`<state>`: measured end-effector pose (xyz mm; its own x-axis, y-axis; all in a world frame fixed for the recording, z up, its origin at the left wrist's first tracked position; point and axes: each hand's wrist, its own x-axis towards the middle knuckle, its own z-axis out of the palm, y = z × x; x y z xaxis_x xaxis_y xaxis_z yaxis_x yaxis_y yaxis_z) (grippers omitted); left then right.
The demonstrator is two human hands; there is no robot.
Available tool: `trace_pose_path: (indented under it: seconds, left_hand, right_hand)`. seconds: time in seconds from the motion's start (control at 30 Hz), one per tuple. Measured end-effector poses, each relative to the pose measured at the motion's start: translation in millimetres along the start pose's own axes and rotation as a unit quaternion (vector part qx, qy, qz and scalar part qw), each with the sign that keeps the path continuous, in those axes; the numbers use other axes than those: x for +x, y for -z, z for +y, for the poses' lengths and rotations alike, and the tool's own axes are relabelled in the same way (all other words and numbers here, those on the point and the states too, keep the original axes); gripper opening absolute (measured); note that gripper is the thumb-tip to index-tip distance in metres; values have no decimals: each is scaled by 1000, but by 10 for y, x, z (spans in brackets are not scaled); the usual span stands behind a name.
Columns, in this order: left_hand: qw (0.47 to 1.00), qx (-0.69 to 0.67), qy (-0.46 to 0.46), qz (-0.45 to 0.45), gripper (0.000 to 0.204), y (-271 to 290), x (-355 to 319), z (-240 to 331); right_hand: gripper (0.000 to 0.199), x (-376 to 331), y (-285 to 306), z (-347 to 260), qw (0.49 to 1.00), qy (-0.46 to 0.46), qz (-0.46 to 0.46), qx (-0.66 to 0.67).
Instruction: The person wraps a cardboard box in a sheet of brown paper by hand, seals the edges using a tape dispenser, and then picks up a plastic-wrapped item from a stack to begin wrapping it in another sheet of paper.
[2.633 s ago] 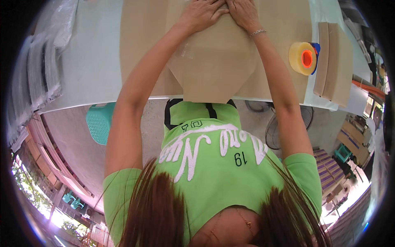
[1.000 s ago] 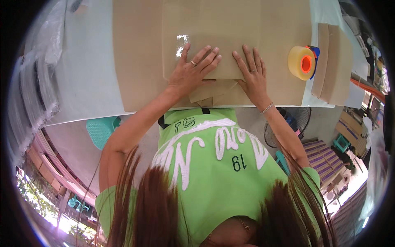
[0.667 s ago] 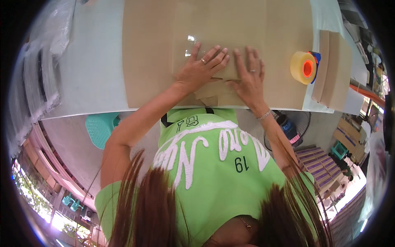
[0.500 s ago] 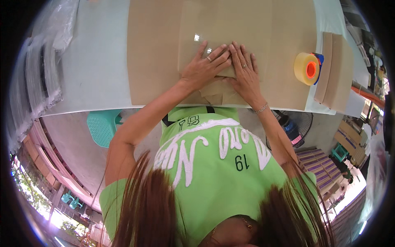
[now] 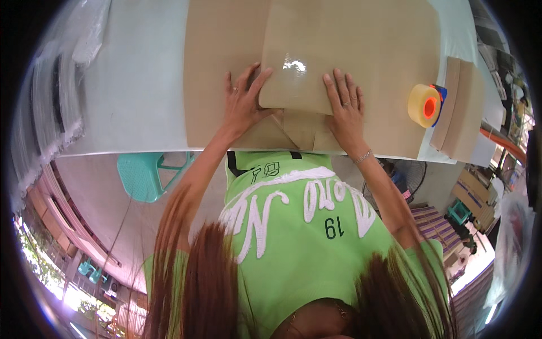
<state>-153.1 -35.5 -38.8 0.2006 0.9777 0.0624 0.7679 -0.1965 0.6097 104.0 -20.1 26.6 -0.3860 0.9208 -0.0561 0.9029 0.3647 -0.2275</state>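
A brown cardboard piece [image 5: 305,45] with a glossy shine lies over a larger flat cardboard sheet [image 5: 220,39] on the table in front of me. My left hand [image 5: 245,99] is open, fingers apart, against the left edge of the upper piece near its front corner. Flat on the right side of the cardboard, my right hand [image 5: 345,110] rests with its fingers stretched out. Between my wrists, smaller folded cardboard flaps [image 5: 298,127] show below the front edge of the upper piece. Neither hand holds anything clear of the table.
A roll of clear tape with an orange core [image 5: 424,106] in a blue dispenser stands to the right. Beyond it lie folded cardboard strips [image 5: 464,107]. Plastic-wrapped material [image 5: 53,107] hangs at the far left. A green stool [image 5: 141,176] and a fan [image 5: 409,181] stand below the table edge.
My hands have moved apart from the middle of the cardboard. The left went leftward to the upper piece's edge; the right shifted slightly nearer. The view has shifted a little.
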Motion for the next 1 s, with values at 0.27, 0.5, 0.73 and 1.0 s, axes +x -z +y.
trace_pose_path:
  seconds: [0.27, 0.5, 0.73, 1.0]
  left_hand:
    - [970, -160, 106, 147, 109, -70, -8, 411]
    - [974, 157, -155, -50, 83, 34, 312, 681]
    - [973, 175, -148, -20, 80, -97, 342, 670]
    - [958, 231, -167, -37, 75, -28, 332, 684]
  right_hand:
    - [97, -38, 21, 4, 1000, -6, 1, 2]
    - [95, -19, -28, 8, 1000, 4, 22, -13]
    - [95, -23, 14, 63, 999, 11, -16, -34]
    - [96, -164, 44, 148, 996, -75, 30, -32]
